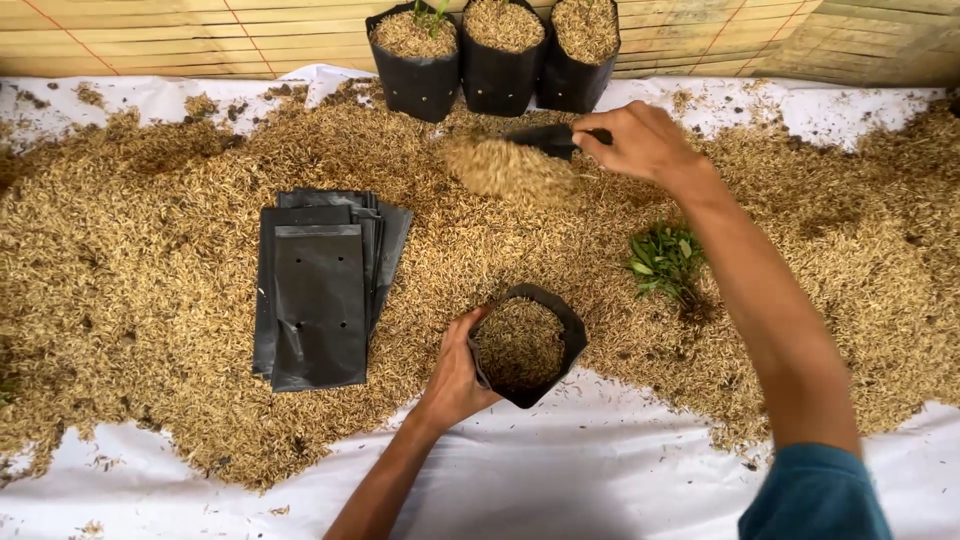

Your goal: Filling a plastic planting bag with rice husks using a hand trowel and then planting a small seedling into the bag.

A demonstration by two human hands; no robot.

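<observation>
Gripping black grow bag (527,345) rim, left hand (455,375) | right hand (640,140) clenched on husk-loaded scoop (530,150) | flat bags (320,295) nearby

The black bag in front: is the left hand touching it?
Touching. The head view shows the left hand gripping the rim of the black bag, fingers curled over its edge.

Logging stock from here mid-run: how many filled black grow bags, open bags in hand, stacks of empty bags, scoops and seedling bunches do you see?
Filled black grow bags at the back: 3
Open bag held by the left hand, partly filled: 1
Stack of flat empty bags: 1
Scoop of husk in the right hand: 1
Seedling bunch: 1
Total: 7
</observation>
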